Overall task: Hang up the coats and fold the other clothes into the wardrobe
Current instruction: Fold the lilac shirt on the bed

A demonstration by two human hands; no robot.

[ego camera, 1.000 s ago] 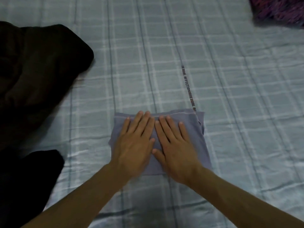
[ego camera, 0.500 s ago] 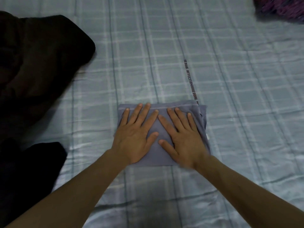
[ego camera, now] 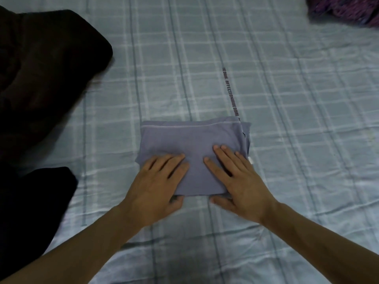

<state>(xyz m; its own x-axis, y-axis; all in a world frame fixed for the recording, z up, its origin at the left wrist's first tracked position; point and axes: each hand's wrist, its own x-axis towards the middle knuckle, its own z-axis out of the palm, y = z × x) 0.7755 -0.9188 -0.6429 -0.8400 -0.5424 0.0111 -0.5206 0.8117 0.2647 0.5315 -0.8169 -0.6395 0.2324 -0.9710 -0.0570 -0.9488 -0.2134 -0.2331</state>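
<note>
Folded grey-blue garment (ego camera: 190, 140) flat on bed

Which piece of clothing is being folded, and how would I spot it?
Look at the checked bedsheet that fills the view. In its middle lies the folded blue-grey cloth, with the left hand and the right hand on its near edge. It is the only neat flat square; the dark clothes on the left lie in heaps.

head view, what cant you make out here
- Folded cloth: garment type unclear; near edge hidden by left hand and right hand.
- Dark clothes: cut off by the left edge, too dark to identify.
- Purple fabric: cut off by the top right corner.
- Wardrobe: out of frame.
</note>
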